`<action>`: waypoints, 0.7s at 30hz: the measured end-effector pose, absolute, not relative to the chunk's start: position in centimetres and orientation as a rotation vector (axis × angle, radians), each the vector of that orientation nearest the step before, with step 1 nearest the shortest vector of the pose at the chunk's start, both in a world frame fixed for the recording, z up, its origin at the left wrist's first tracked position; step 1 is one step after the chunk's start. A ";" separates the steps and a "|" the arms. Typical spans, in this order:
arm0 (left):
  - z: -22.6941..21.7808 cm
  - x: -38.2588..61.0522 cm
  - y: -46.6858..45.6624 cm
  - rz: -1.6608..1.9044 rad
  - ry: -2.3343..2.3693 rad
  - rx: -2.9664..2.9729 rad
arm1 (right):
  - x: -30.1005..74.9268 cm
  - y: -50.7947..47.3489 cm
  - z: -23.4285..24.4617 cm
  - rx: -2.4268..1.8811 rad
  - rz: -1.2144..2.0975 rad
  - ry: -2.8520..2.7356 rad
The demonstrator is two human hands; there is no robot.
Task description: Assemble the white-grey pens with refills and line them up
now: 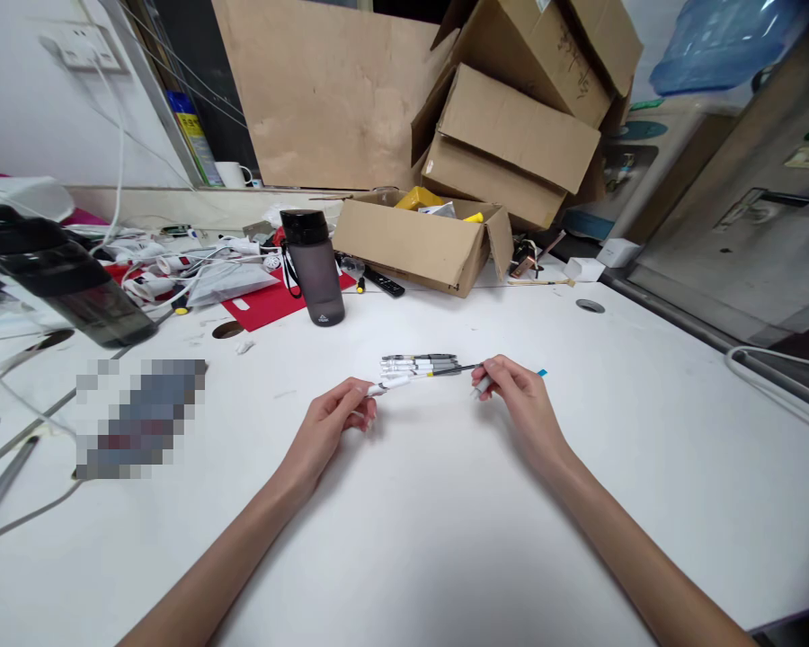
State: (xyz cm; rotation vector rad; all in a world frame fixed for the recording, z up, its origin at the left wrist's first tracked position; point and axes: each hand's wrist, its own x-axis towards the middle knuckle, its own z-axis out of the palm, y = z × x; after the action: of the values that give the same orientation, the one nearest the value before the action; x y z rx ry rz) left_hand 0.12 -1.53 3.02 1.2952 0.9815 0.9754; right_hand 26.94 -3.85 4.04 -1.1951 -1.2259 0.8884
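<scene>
My left hand point(342, 409) is closed around the white barrel of a pen point(392, 385), which points right. In my right hand point(516, 388), thumb and fingers pinch a thin dark pen refill point(455, 370). The refill's left end lies close to the barrel's open end; whether it is inside cannot be told. A grey pen part point(484, 386) also sits in my right fingers, and a small blue tip point(543, 373) shows behind that hand. Just beyond my hands, several pens point(418, 358) with white, grey and black parts lie side by side on the white table point(431, 521).
A dark bottle point(316, 270) stands at back left beside an open cardboard box point(411, 238) and a black remote point(384, 283). Cables and a red sheet point(260, 310) clutter the left rear. Another bottle point(67, 279) and a blurred-out object point(145, 418) are at left.
</scene>
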 end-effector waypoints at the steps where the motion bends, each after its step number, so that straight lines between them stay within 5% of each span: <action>1: 3.0 0.1 -1.5 0.975 0.982 1.295 | 27.0 -3.9 4.1 -1.198 0.883 -1.234; 21: 3.4 0.4 -1.8 0.910 1.072 1.438 | 25.3 -4.6 3.8 -1.202 1.027 -1.481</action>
State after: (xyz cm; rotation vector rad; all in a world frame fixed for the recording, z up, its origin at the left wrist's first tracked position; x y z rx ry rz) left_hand 0.37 -1.80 3.41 1.4382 1.0722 0.9097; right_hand 25.33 -4.64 3.79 -1.2023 -1.4808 1.0272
